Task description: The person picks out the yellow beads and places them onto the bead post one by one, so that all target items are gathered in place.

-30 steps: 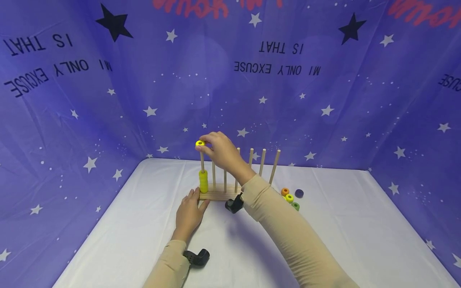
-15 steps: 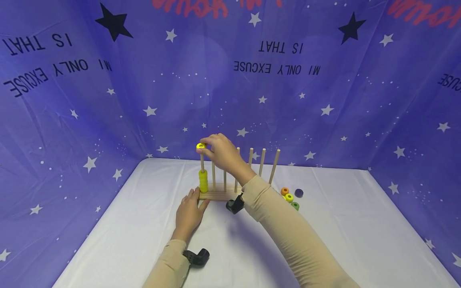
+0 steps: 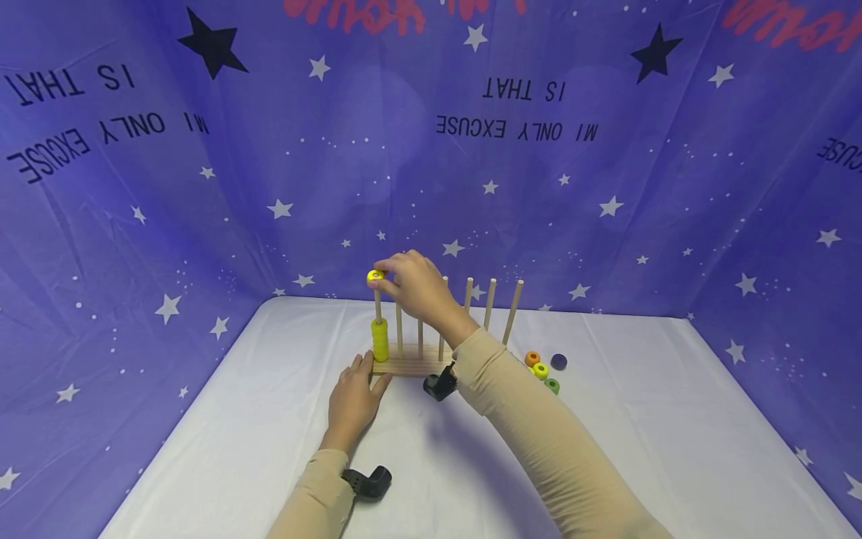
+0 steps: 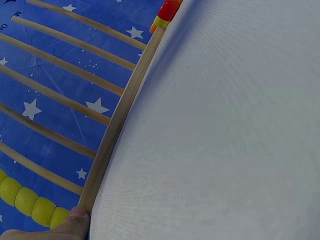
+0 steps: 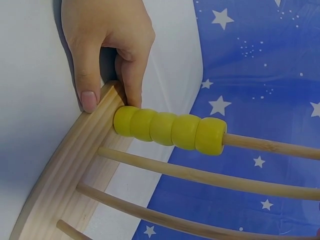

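Observation:
A yellow bead [image 3: 373, 276] is at the tip of the leftmost peg [image 3: 378, 305], pinched between the thumb and fingers of my right hand [image 3: 419, 288]. Several yellow beads [image 5: 184, 132] are stacked at the bottom of that same peg. My left hand [image 3: 352, 400] holds the left end of the wooden base [image 5: 75, 160], thumb on the near side and fingers on the other, as the right wrist view shows. The other pegs [image 3: 489, 303] in view are bare; my right hand and forearm partly cover some of them.
Right of the base lie loose beads on the white-covered table [image 3: 640, 419]: an orange bead [image 3: 533, 358], a yellow bead [image 3: 541, 370], a green bead [image 3: 552, 386] and a dark purple bead [image 3: 558, 362]. A red bead [image 4: 168, 10] shows in the left wrist view. Blue star-patterned cloth [image 3: 431, 187] surrounds the table.
My right hand has come down slightly with the yellow bead, which moved a little lower and right at the peg's tip. The left hand and the base have stayed in place.

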The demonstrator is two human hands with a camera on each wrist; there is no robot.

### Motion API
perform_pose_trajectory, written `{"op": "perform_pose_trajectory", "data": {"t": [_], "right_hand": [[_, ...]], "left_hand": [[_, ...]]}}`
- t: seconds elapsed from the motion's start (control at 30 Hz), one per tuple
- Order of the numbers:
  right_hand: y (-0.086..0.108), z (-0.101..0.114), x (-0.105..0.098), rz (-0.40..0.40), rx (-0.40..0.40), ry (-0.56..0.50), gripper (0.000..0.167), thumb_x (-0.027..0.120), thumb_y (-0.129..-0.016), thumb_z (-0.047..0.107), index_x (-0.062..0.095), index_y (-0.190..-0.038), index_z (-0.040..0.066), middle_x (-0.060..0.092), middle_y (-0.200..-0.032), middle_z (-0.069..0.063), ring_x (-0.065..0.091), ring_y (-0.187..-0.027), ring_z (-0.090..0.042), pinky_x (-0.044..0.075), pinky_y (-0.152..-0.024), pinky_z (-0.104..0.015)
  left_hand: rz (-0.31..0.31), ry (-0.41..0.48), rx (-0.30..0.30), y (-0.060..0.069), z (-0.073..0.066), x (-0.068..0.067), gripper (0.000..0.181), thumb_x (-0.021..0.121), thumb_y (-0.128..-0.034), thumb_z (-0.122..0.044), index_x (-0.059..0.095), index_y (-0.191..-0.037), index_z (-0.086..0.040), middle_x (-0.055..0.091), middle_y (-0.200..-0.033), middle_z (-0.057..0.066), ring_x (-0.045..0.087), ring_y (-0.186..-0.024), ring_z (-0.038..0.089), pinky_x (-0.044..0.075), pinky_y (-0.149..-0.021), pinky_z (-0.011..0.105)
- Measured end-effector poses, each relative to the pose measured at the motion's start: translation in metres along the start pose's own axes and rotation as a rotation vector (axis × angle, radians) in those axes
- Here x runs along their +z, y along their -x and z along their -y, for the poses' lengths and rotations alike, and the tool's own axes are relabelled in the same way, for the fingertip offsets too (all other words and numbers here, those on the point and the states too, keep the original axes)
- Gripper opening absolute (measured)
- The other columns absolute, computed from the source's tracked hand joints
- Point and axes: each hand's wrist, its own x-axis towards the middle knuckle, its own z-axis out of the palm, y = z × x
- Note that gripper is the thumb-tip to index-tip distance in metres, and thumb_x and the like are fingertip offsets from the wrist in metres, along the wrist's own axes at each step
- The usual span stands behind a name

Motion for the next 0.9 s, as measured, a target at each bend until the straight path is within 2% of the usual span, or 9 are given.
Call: {"op": "perform_pose_trajectory", "data": {"t": [0.27, 0.63, 0.9], "right_hand": [[0.0007, -0.0001, -0.0005, 0.012, 0.022, -0.034, 0.041, 0.065, -0.095, 0.039, 0.069, -0.126, 0.011, 0.074, -0.117, 0.000, 0.059, -0.104, -0.018, 0.049, -0.094, -0.035], [0.0009, -0.0010, 0.0019, 0.040, 0.057, -0.085, 0.042, 0.064, -0.096, 0.038, 0.068, -0.128, 0.011, 0.073, -0.119, -0.001, 0.058, -0.107, -0.017, 0.049, -0.096, -0.035], [0.0014, -0.0014, 0.0024, 0.041, 0.054, -0.096, 0.040, 0.064, -0.096, 0.037, 0.068, -0.128, 0.012, 0.073, -0.118, -0.001, 0.058, -0.108, -0.018, 0.050, -0.097, -0.036]], "left_hand": [[-0.007, 0.005, 0.012, 0.0000, 0.0012, 0.0010, 0.069, 0.063, -0.0954, -0.046, 0.045, -0.148, -0.005, 0.045, -0.151, 0.024, 0.047, -0.135, 0.048, 0.040, -0.109, 0.062], [0.003, 0.001, 0.002, 0.0001, 0.0020, 0.0014, 0.069, 0.061, -0.0960, -0.047, 0.044, -0.149, -0.007, 0.044, -0.152, 0.023, 0.046, -0.136, 0.047, 0.040, -0.110, 0.061], [-0.009, 0.007, 0.005, 0.0007, 0.0012, 0.0009, 0.068, 0.062, -0.0955, -0.046, 0.045, -0.148, -0.007, 0.045, -0.151, 0.023, 0.046, -0.136, 0.047, 0.040, -0.110, 0.061]]}}
